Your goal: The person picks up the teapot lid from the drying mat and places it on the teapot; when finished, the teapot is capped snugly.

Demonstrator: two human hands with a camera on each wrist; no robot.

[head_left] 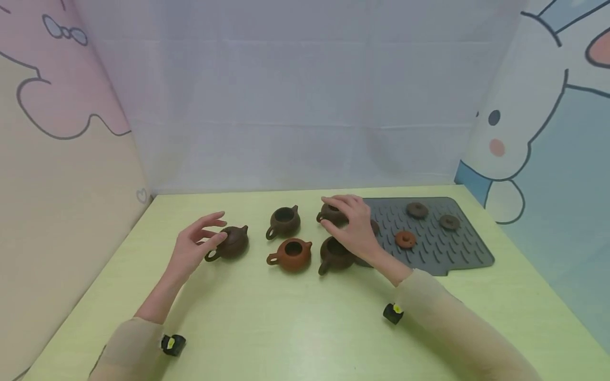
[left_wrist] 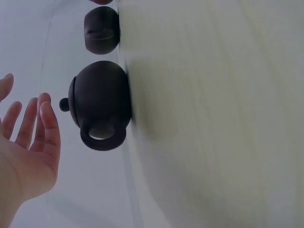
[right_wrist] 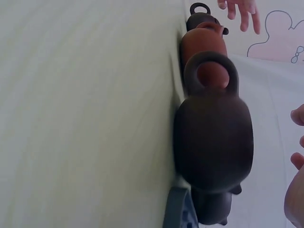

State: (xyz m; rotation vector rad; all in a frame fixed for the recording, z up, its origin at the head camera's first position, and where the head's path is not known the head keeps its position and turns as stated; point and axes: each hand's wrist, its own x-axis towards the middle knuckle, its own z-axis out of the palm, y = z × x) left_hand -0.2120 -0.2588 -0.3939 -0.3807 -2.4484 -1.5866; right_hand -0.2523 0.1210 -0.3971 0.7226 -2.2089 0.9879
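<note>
My left hand (head_left: 190, 248) hovers at the lidded dark brown teapot (head_left: 234, 244), fingers loosely bent and parted. In the left wrist view a gap shows between that hand (left_wrist: 33, 159) and the lid knob (left_wrist: 64, 104). Over at the right, my right hand (head_left: 355, 225) is above the back-right dark teapot (head_left: 332, 211), thumb and fingers spread with nothing between them. Its forearm side partly covers a larger lidless dark teapot (head_left: 335, 257). Between the hands stand a lidless reddish teapot (head_left: 294, 263) and, behind it, a lidless dark teapot (head_left: 286, 228).
A grey ridged mat (head_left: 457, 259) lies on the right of the table. On it are a reddish lid (head_left: 405, 239), two dark lids (head_left: 416, 210) and another dark lid (head_left: 375, 227) partly behind my right hand. A white curtain (head_left: 305, 106) hangs behind the table.
</note>
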